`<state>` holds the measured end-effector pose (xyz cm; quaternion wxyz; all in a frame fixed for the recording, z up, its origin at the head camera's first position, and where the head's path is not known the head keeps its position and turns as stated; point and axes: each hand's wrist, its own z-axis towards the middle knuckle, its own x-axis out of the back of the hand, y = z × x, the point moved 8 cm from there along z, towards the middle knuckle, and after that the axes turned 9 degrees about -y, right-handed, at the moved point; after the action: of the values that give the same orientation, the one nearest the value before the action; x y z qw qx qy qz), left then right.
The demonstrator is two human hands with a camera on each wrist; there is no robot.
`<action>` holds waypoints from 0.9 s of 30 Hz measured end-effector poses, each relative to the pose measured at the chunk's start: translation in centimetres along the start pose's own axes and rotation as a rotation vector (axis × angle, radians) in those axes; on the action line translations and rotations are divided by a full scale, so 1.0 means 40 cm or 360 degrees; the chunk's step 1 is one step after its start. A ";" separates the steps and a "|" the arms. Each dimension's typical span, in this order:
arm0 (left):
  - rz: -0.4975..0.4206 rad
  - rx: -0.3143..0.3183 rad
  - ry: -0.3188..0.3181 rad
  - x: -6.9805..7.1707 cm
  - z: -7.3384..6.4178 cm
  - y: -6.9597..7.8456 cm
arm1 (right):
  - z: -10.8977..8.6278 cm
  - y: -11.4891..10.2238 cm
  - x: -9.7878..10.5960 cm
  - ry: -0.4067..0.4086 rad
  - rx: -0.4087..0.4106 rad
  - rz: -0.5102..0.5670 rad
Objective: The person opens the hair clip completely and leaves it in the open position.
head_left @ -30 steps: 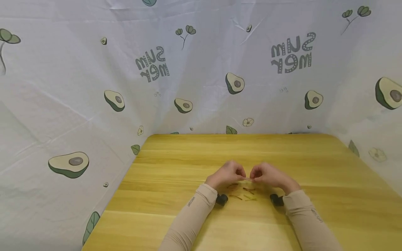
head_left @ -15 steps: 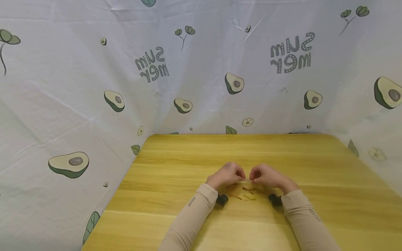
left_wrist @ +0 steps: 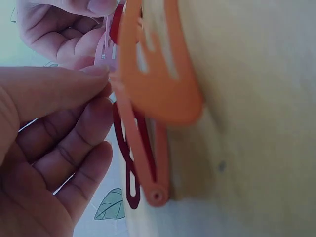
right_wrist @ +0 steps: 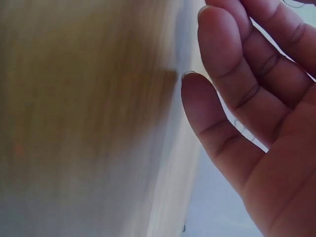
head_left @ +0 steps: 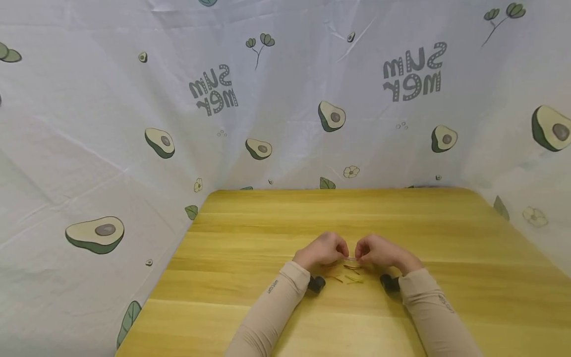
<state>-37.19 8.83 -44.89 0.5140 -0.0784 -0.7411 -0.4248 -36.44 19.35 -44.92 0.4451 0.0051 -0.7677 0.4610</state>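
Note:
A pink hair clip [head_left: 351, 259] spans the gap between both hands, just beyond the clips on the table. My left hand [head_left: 323, 249] pinches one end with thumb and finger; in the left wrist view the pink clip [left_wrist: 105, 55] shows by the thumb tip. At the other end my right hand [head_left: 380, 251] pinches it, its thumb outside the right wrist view. Nearer my body lie a yellow clip [head_left: 354, 279] and a dark reddish clip [head_left: 352, 268]. The left wrist view shows an orange clip [left_wrist: 163, 96], a coral clip [left_wrist: 157, 192] and dark red ones behind.
The wooden table [head_left: 276, 218] reaches to a white curtain [head_left: 290, 99] printed with avocados at the back and sides. Black wrist cameras sit under the wrists, the left camera [head_left: 317, 284] and the right camera [head_left: 389, 283] flanking the loose clips.
Both hands, with the pink clip between them, have come slightly lower and nearer in the head view. The view itself has tilted a little. The loose clips keep their places.

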 end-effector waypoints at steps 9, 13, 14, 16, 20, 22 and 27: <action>0.0024 0.0000 -0.0007 -0.002 -0.002 0.007 | 0.002 -0.010 -0.002 0.0010 -0.0015 -0.0063; 0.0044 0.0010 -0.0010 -0.002 -0.004 0.010 | 0.002 -0.011 -0.006 0.0024 -0.0028 -0.0083; 0.0054 0.0014 -0.0008 -0.003 -0.004 0.010 | 0.002 -0.011 -0.007 0.0027 -0.0028 -0.0088; 0.0067 0.0017 -0.0012 -0.005 -0.003 0.011 | 0.003 -0.012 -0.009 0.0034 -0.0019 -0.0101; 0.0109 0.0027 -0.0017 -0.010 0.000 0.008 | 0.007 -0.009 -0.012 0.0044 -0.0009 -0.0116; 0.0123 0.0030 -0.0020 -0.012 0.002 0.007 | 0.009 -0.008 -0.012 0.0045 -0.0013 -0.0113; 0.0133 0.0018 -0.0021 -0.011 0.001 0.009 | 0.013 -0.002 -0.011 0.0044 -0.0040 -0.0117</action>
<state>-36.83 9.24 -45.06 0.5269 -0.1092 -0.7430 -0.3980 -36.49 18.76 -45.24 0.4723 0.0212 -0.7665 0.4347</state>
